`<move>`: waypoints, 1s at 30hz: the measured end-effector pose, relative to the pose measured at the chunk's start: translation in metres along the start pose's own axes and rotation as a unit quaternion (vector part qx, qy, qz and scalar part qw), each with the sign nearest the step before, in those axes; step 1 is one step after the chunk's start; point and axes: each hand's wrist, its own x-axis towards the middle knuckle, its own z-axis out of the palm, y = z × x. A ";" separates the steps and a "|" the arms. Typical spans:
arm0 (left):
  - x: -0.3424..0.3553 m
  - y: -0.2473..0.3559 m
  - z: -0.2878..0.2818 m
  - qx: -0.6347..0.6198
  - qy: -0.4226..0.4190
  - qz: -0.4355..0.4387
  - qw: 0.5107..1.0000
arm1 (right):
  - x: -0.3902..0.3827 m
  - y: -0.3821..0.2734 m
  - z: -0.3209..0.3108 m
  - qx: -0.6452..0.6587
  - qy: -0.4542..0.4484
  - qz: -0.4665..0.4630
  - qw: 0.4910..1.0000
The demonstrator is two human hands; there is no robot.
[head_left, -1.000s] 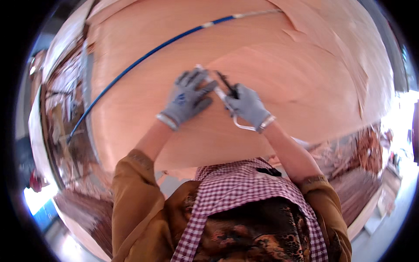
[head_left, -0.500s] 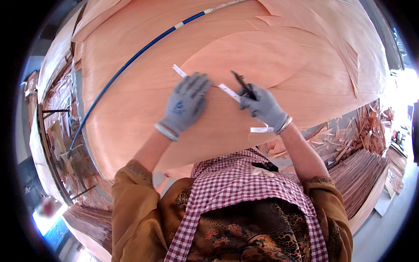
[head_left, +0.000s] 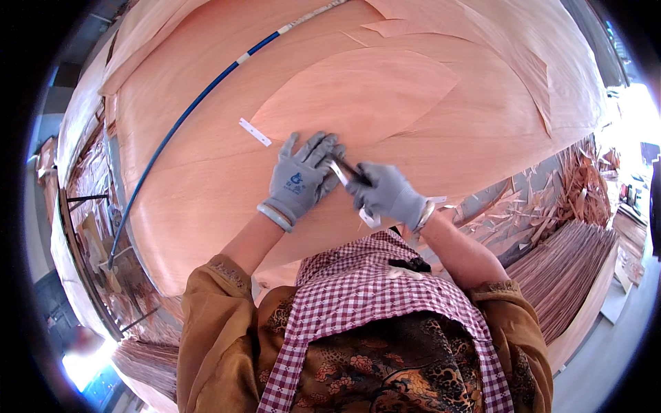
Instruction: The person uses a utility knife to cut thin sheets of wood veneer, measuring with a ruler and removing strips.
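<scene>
My gloved left hand (head_left: 296, 182) rests on a pinkish veneer sheet (head_left: 182, 234), fingers stretched out beside the near edge of a leaf-shaped inset piece (head_left: 358, 93). A short white perforated tape strip (head_left: 254, 131) lies across that piece's left end. My gloved right hand (head_left: 392, 196) is closed on a dark bladed tool (head_left: 360, 173), its tip beside my left fingertips. Another length of white tape (head_left: 337, 169) runs from there under my right hand, looping out near the wrist; I cannot tell whether my fingers grip it too.
A blue flexible rod (head_left: 189, 110) with pale bands curves across the sheet's left half. Torn veneer scraps (head_left: 578, 182) pile beyond the sheet at right, above stacked veneer strips (head_left: 558, 275). Dark metal bars (head_left: 86, 197) and more scraps border the left side.
The sheet's markings appear shifted leftward in view. My left hand has moved right along the inset's edge, uncovering the left tape strip. My right hand and tool have come lower, toward my left fingertips.
</scene>
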 end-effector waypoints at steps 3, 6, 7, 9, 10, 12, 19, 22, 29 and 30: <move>0.012 0.008 -0.005 -0.005 0.015 0.006 1.000 | 0.002 0.003 -0.059 0.176 0.024 -0.027 0.984; 0.036 0.023 0.004 -0.051 0.080 0.021 0.995 | -0.004 0.004 -0.099 0.190 0.093 -0.030 0.977; 0.047 0.031 0.012 -0.057 0.088 0.031 0.994 | -0.002 0.012 -0.109 0.153 0.096 -0.028 0.983; 0.059 0.039 0.025 -0.064 0.094 0.041 0.993 | 0.000 0.020 -0.117 0.111 0.099 -0.017 0.989; 0.063 0.042 0.030 -0.068 0.089 0.044 0.993 | 0.001 0.026 -0.118 0.092 0.104 -0.018 0.990; 0.066 0.044 0.036 -0.068 0.081 0.049 0.993 | 0.004 0.035 -0.119 0.052 0.114 -0.022 0.992; 0.074 0.043 0.035 -0.050 0.061 0.056 0.995 | -0.003 0.027 -0.115 0.058 0.102 -0.051 0.992; 0.079 0.044 0.035 -0.055 0.078 0.057 0.994 | -0.001 0.028 -0.115 0.038 0.112 -0.053 0.991; 0.092 0.058 0.032 -0.003 -0.016 0.044 0.999 | 0.009 0.046 -0.114 -0.101 0.216 -0.003 0.971; 0.094 0.059 0.033 0.002 -0.012 0.042 0.999 | 0.006 0.041 -0.111 -0.116 0.231 0.010 0.966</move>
